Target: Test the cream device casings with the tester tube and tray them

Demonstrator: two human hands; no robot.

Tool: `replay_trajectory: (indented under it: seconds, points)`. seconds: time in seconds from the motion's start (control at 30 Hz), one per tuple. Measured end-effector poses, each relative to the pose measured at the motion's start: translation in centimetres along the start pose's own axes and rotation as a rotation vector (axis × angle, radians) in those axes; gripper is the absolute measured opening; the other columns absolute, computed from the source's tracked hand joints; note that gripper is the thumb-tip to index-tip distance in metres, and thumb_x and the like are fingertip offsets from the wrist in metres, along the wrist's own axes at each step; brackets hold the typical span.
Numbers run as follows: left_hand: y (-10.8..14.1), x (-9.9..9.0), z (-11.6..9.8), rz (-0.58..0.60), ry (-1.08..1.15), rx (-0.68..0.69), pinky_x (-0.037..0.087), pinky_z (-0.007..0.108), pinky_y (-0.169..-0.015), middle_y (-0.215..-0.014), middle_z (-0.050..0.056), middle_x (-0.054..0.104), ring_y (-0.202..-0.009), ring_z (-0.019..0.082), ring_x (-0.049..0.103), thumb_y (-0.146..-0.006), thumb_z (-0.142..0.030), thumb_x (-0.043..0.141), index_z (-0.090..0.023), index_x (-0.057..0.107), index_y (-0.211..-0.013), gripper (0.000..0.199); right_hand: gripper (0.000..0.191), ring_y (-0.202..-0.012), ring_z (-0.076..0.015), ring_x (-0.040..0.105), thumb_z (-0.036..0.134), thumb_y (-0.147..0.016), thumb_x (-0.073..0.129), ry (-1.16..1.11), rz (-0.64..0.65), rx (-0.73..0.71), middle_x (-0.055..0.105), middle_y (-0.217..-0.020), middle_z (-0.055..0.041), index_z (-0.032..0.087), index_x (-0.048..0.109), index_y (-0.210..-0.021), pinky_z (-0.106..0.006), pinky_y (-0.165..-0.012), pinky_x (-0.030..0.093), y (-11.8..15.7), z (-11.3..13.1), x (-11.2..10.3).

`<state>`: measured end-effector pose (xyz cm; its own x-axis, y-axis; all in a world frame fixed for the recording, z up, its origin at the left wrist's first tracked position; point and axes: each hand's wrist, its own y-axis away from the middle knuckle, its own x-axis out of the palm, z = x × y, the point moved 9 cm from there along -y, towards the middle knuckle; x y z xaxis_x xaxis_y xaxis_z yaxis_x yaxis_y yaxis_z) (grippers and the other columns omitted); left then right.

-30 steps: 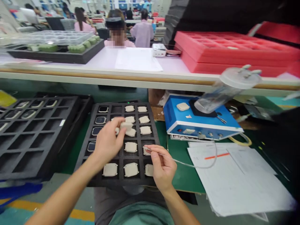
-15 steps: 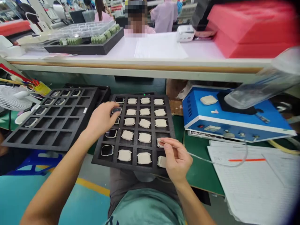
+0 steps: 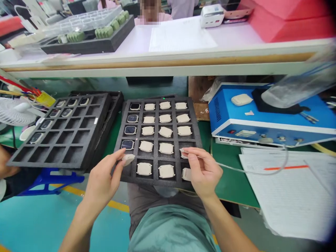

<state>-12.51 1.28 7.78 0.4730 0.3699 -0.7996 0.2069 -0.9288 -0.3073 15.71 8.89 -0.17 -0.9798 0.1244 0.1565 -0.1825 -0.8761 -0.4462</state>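
Over the near-left corner of the black tray [image 3: 155, 155], the left hand [image 3: 103, 175] pinches a pale case [image 3: 128, 160] between thumb and fingers. By the tray's right edge, the right hand [image 3: 206, 172] has its fingers closed on a thin clear tube [image 3: 236, 169].

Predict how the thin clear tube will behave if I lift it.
The tube is probably floppy: it curves loosely beyond the right hand. Being thin, it is likely light. It seems joined to the blue box, so lifting may tug there.

The left hand [image 3: 103, 177] has dropped toward the lower left and now pinches a case [image 3: 128, 160], pale side showing.
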Motion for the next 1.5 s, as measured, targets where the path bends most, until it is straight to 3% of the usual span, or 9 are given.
replay_trajectory:
  seconds: [0.07,0.2,0.3,0.4,0.8,1.23,1.5]
  points:
    - [-0.9,1.4,-0.5,-0.043,0.248,-0.116,0.061,0.032,-0.084,-0.104,0.008,0.081,-0.092,0.023,0.077,-0.096,-0.04,0.063,-0.02,0.072,-0.125,0.037,0.012,-0.085,-0.0187,0.076,0.018,-0.096,0.067,0.025,0.002,-0.011,0.077,-0.093,-0.0057,0.022,0.078,-0.096,-0.033,-0.075,0.068,0.0,0.0,0.1]
    - [-2.3,7.5,-2.7,-0.015,0.649,-0.253,0.063,0.029,-0.077,-0.096,0.01,0.081,-0.084,0.021,0.078,-0.088,-0.038,0.071,-0.014,0.071,-0.126,0.045,0.013,-0.086,-0.0198,0.076,0.021,-0.098,0.063,0.047,-0.031,-0.019,0.077,-0.093,-0.0069,0.021,0.076,-0.097,-0.034,-0.074,0.068,-0.2,0.0,-0.1]
    - [-2.7,11.3,-4.2,0.04,0.8,-0.303,0.064,0.031,-0.08,-0.097,0.012,0.081,-0.087,0.023,0.079,-0.083,-0.036,0.075,-0.013,0.074,-0.12,0.043,0.014,-0.091,-0.0209,0.077,0.022,-0.1,0.061,0.034,-0.028,-0.025,0.078,-0.097,-0.0073,0.022,0.075,-0.099,-0.036,-0.079,0.068,-0.3,0.1,0.0]
    - [-2.3,13.0,-5.0,0.084,0.851,-0.307,0.066,0.035,-0.085,-0.101,0.011,0.082,-0.092,0.025,0.08,-0.083,-0.034,0.076,-0.016,0.078,-0.112,0.035,0.013,-0.095,-0.0218,0.078,0.022,-0.1,0.062,0.039,0.003,-0.024,0.079,-0.101,-0.0078,0.023,0.075,-0.101,-0.038,-0.083,0.068,-0.3,0.2,0.2]
    - [-2.0,12.7,-5.6,0.052,0.806,-0.235,0.067,0.03,-0.081,-0.101,0.006,0.083,-0.086,0.022,0.081,-0.084,-0.027,0.077,-0.019,0.083,-0.105,0.023,0.018,-0.098,-0.0227,0.077,0.017,-0.099,0.061,0.102,0.055,-0.055,0.08,-0.103,-0.0069,0.025,0.076,-0.103,-0.042,-0.088,0.065,-0.7,0.6,0.3]
    - [-1.9,12.6,-5.7,0.044,0.785,-0.193,0.067,0.028,-0.082,-0.103,0.006,0.083,-0.088,0.021,0.081,-0.086,-0.027,0.078,-0.018,0.082,-0.108,0.024,0.02,-0.099,-0.022,0.077,0.013,-0.099,0.061,0.076,0.067,-0.066,0.08,-0.104,-0.0065,0.024,0.076,-0.105,-0.04,-0.09,0.064,-0.8,0.7,0.3]
    - [-1.8,12.4,-5.9,0.036,0.793,-0.165,0.064,0.021,-0.084,-0.103,0.003,0.083,-0.088,0.017,0.081,-0.085,-0.022,0.078,-0.02,0.083,-0.108,0.023,0.022,-0.1,-0.0215,0.076,0.012,-0.098,0.061,0.07,0.068,-0.072,0.08,-0.105,-0.0064,0.025,0.076,-0.106,-0.04,-0.09,0.064,-0.6,0.6,0.3]
